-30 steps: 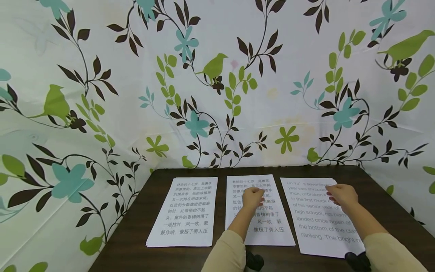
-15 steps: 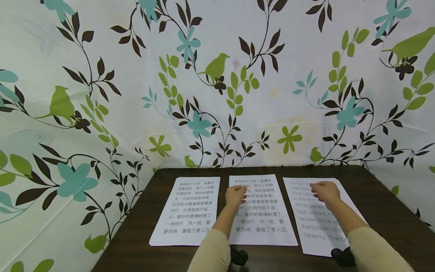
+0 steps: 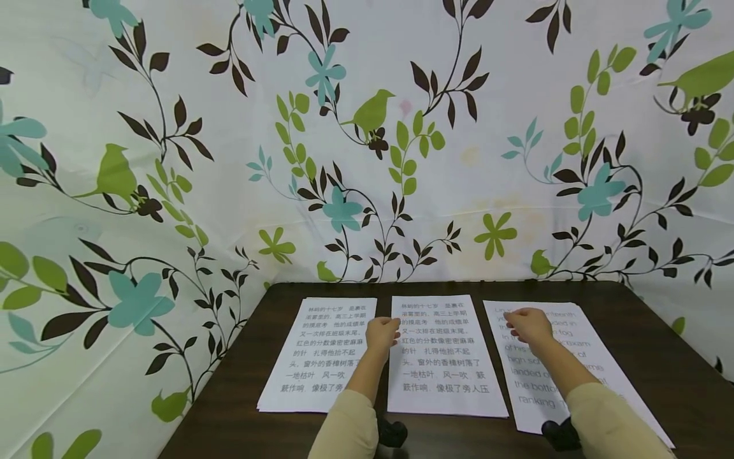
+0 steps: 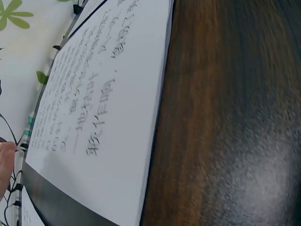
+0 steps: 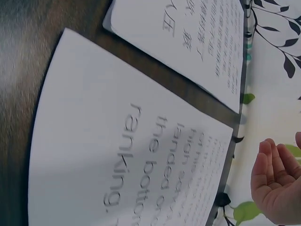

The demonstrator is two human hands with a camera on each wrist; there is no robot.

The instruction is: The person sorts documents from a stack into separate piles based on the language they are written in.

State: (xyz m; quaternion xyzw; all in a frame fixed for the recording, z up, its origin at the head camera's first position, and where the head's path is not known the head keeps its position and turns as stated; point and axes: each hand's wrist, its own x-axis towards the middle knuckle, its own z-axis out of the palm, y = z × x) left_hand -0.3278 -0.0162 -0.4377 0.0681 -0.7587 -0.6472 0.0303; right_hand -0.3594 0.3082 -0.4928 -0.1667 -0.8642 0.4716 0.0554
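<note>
Three lots of white printed paper lie side by side on the dark table: a Chinese-text stack [image 3: 287, 382] at left, another Chinese-text stack [image 3: 447, 401] in the middle, and an English-text stack [image 3: 530, 414] at right. My left hand [image 3: 382, 334] hovers by the gap between the left and middle papers, fingers loosely bent and holding nothing. Over the upper English page is my right hand [image 3: 529, 326]. The right wrist view shows that hand [image 5: 277, 183] empty, fingers relaxed and cupped. Only a sliver of the left hand [image 4: 5, 165] appears in the left wrist view.
Behind the brown wooden table [image 3: 218, 408] hangs a pale cloth [image 3: 201, 38] printed with leaves, birds and flowers. Dark objects sit at both wrists, below the beige sleeves [image 3: 350, 421].
Both hands have moved left over the papers, the left one off the middle page to its left edge. The head view has turned slightly left. The papers appear unmoved on the table.
</note>
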